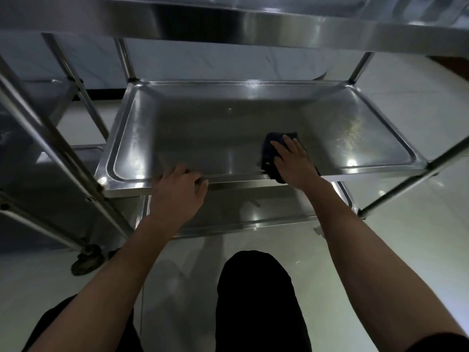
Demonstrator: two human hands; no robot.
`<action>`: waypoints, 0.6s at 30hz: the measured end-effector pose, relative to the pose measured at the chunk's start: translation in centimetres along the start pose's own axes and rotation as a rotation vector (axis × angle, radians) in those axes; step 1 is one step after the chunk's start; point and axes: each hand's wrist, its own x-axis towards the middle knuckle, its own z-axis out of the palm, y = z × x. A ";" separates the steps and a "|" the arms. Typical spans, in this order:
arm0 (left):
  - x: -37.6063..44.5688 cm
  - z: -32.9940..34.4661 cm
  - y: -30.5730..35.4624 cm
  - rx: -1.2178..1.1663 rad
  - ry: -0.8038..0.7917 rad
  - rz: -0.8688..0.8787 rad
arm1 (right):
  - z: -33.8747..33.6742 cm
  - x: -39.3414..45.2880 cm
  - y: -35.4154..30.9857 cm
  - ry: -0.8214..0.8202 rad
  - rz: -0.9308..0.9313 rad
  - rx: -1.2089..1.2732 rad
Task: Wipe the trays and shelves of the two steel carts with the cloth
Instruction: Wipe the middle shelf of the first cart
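Head view: cloth (272,151) under right hand (291,160).

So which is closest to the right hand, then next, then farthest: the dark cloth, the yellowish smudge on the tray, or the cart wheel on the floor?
1. Dark cloth: right under the right hand, which presses on it.
2. Yellowish smudge: on the middle tray, just to the hand's right and a bit farther back.
3. Cart wheel: down on the floor, far to the left, past the left hand.

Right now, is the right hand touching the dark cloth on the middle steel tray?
Touching. The head view shows the right hand lying flat with straight fingers on the dark cloth, pressing it onto the middle steel tray.
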 end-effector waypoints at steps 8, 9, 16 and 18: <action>-0.2 0.1 -0.8 -0.007 0.026 0.040 | 1.0 0.2 -2.3 0.003 0.010 -0.027; -0.2 -0.1 -1.1 -0.013 0.023 0.060 | 1.1 0.2 -2.8 -0.011 -0.006 -0.046; -0.1 -1.1 -4.8 -0.041 0.081 0.116 | 2.5 0.4 -8.9 -0.003 -0.087 -0.033; -0.2 -1.4 -6.6 -0.021 0.089 0.040 | 3.1 1.0 -11.1 -0.032 -0.121 -0.017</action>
